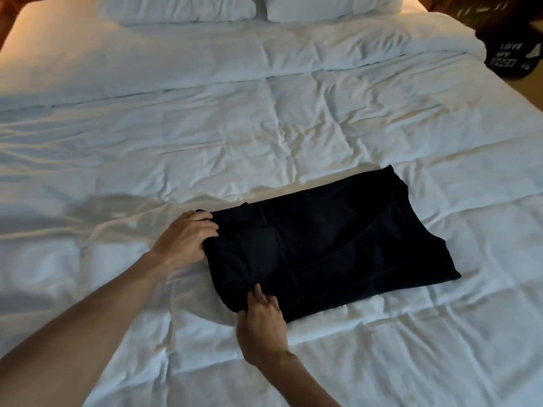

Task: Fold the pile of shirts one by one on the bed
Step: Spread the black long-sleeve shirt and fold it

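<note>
both hands pinching one end of a partly folded black shirt

a dark, nearly black cotton shirt [332, 245] lies flat on the rumpled white quilted duvet [205, 136] of a wide bed, folded into a rough rectangle that runs at a slant. its sides look turned inward, with seams and overlapping layers faintly visible across the cloth, though the fabric is too dark to read every fold.

the left hand [185, 239] grips the far corner of the shirt's near-left end — fingers curled over the edge, knuckles up, cloth bunched a little under them. the right hand [263, 324] takes the other corner of that same end, closer to the person; its thumb and fingertips pinch the hem, and a small ridge of fabric rises just ahead of the pinch. between the two grips the edge of the shirt sits slightly lifted and curved, while the rest of the garment, stretching away from both hands to the right and farther up the bed, rests flat on the duvet. both forearms are bare.

well beyond the grips, at the head of the bed, two white pillows [252, 7] lie side by side. off the bed's far right corner, well apart from the shirt, sits a black fabric item with white lettering [512, 58] — what it is cannot be told from here.
</note>
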### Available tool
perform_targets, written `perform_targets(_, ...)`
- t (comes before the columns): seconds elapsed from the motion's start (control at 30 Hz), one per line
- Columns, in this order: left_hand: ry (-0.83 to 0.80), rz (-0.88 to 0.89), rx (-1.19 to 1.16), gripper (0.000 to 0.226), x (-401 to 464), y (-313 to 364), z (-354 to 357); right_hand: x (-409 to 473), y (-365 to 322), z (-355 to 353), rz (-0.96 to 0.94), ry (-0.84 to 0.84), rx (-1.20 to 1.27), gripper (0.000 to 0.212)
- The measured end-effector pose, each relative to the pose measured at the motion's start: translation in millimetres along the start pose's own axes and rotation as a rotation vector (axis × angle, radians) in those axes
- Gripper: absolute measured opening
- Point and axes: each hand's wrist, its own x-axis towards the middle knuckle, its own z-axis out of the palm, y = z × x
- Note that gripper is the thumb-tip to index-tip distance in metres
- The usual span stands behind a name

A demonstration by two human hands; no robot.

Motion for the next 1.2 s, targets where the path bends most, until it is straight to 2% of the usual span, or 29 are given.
perform_targets(0.07, -0.078, 0.051, -0.013, 0.027, 13.0, 1.9, -29.0, -2.7, 16.4, -19.5, -0.005, -0.131, 0.236, 0.031)
perform_targets(0.13, -0.234, 0.081, 0.058, 0.009, 30.1, 8.8, -54.7, -6.8, 30.9, -39.8, 0.022, -0.183, 0.479, 0.02)
perform_targets(0.23, -0.489, 0.045, 0.096, 0.018, 66.6, 28.3, -90.1, -12.9, 59.0, -70.3, 0.122, -0.255, 0.802, 0.02)
perform_targets(0.3, -0.532, -0.094, -0.119, 0.018, 100.6, 48.3, -113.5, -13.8, 82.6, -96.9, 0.248, -0.272, 0.967, 0.029)
perform_targets(0.37, -0.56, -0.23, -0.37, 0.016, 145.9, 72.3, -132.4, -11.6, 113.8, -126.1, 0.308, -0.213, 1.152, 0.036)
perform_targets(0.43, -0.579, -0.3, -0.518, 0.019, 192.5, 100.9, -148.4, -7.6, 147.8, -155.0, 0.344, -0.097, 1.266, 0.024)
perform_targets(0.47, -0.574, -0.328, -0.567, 0.027, 215.1, 114.5, -152.4, -5.7, 165.2, -170.0, 0.374, -0.023, 1.301, 0.014)
perform_targets(0.5, -0.556, -0.347, -0.616, 0.035, 236.6, 127.3, -153.0, -1.8, 184.4, -183.4, 0.4, 0.058, 1.329, 0.014)
perform_targets(0.57, -0.467, -0.399, -0.755, 0.041, 275.1, 149.3, -139.2, 10.0, 222.2, -202.2, 0.466, 0.229, 1.353, 0.023)
perform_targets(0.67, -0.245, -0.517, -0.972, 0.034, 305.9, 179.8, -98.6, 29.2, 265.8, -209.4, 0.562, 0.358, 1.407, 0.015)
perform_targets(0.73, -0.223, -0.586, -0.97, 0.037, 308.4, 196.0, -62.6, 37.6, 285.6, -201.2, 0.628, 0.328, 1.434, 0.013)
perform_targets(0.8, -0.215, -0.625, -0.896, 0.03, 308.0, 206.5, -29.9, 38.9, 296.0, -192.6, 0.633, 0.287, 1.41, 0.011)
perform_targets(0.97, -0.085, -0.617, -0.852, 0.024, 337.2, 211.6, -13.3, 38.1, 308.8, -180.5, 0.617, 0.413, 1.382, 0.01)
perform_targets(1.03, -0.069, -0.576, -0.75, 0.04, 349.3, 217.3, -10.8, 38.0, 311.6, -174.2, 0.692, 0.446, 1.309, 0.009)
perform_targets(1.1, -0.07, -0.504, -0.405, 0.067, 343.5, 234.7, 2.3, 31.7, 311.9, -170.8, 0.753, 0.488, 1.059, 0.014)
perform_targets(1.13, -0.036, -0.486, -0.312, 0.077, 331.7, 249.9, 10.6, 28.1, 313.4, -171.0, 0.759, 0.536, 0.919, 0.022)
perform_targets(1.2, 0.057, -0.439, -0.336, 0.091, 291.5, 287.6, 24.4, 21.9, 320.3, -175.9, 0.727, 0.594, 0.769, 0.048)
